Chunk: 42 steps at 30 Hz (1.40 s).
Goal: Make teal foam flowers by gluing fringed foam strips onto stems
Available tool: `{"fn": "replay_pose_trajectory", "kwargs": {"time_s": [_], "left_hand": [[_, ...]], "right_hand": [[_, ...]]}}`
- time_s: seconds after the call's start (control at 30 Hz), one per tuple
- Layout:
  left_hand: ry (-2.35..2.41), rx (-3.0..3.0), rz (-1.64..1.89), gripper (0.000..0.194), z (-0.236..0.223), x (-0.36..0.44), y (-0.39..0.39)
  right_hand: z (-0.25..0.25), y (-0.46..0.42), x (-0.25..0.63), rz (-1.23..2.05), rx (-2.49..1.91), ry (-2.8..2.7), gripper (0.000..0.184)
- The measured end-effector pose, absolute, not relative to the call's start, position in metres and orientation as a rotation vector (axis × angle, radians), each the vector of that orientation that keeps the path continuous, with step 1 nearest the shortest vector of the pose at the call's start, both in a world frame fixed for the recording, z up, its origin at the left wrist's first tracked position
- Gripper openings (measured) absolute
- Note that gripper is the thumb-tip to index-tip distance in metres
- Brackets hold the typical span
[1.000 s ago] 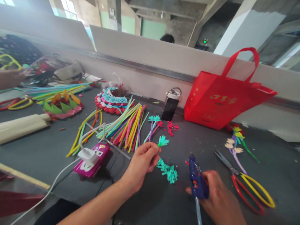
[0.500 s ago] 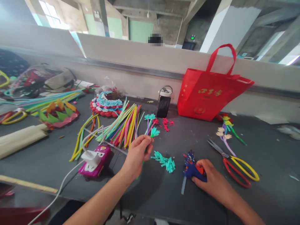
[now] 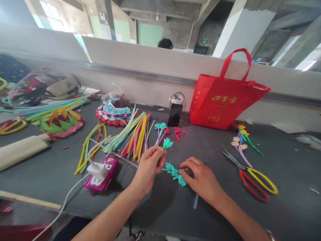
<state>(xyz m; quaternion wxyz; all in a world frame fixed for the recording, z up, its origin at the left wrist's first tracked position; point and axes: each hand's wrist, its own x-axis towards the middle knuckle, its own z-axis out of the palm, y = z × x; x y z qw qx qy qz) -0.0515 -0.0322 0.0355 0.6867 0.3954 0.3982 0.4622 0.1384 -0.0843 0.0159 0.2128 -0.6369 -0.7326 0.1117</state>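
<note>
Between thumb and fingertips, my left hand point(image 3: 149, 164) pinches a small teal pipe-cleaner flower point(image 3: 168, 143), its petals fanned upward. Below it on the black table lies a loose pile of short teal pipe-cleaner pieces point(image 3: 173, 170). My right hand point(image 3: 200, 175) is over the right side of that pile, thumb and index finger bent and apart at the pieces. It covers the blue glue gun; only the clear glue stick point(image 3: 196, 201) shows below. Two more teal flowers point(image 3: 160, 126) on purple stems lie just behind, beside small red pieces point(image 3: 177, 133).
Scissors point(image 3: 248, 175) with red and yellow handles lie at right. A red bag point(image 3: 225, 100) and a phone point(image 3: 175, 114) leaning on a bottle stand behind. Left are bundled pipe cleaners point(image 3: 132, 137), a purple power strip point(image 3: 102, 174) with a white cable, and a flower wreath point(image 3: 114, 112).
My right hand has let go of the glue gun and moved left and up to the teal pieces. My left hand still pinches the flower, almost in the same place.
</note>
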Motion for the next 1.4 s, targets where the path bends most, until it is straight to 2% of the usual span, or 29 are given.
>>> {"fn": "replay_pose_trajectory", "kwargs": {"time_s": [0.27,0.43,0.83,1.13,1.4], "left_hand": [[0.914,0.895,1.038,0.024,0.037,-0.057,-0.033],[0.906,0.923,1.035,0.023,0.039,-0.056,-0.036],[0.932,0.925,1.01,0.027,0.034,-0.054,-0.034],[0.93,0.921,1.019,0.022,0.034,-0.054,-0.035],[0.954,0.947,0.977,0.021,0.031,-0.054,-0.034]], "right_hand": [[-0.007,-0.06,0.118,0.359,-1.873,-2.158,0.011],[-0.015,-0.057,0.116,0.356,-1.855,-2.158,0.017],[-0.016,-0.057,0.121,0.485,-1.786,-2.086,0.009],[-0.016,-0.056,0.123,0.591,-1.622,-1.94,0.013],[0.005,-0.063,0.124,0.535,-1.473,-1.871,0.012]]}}
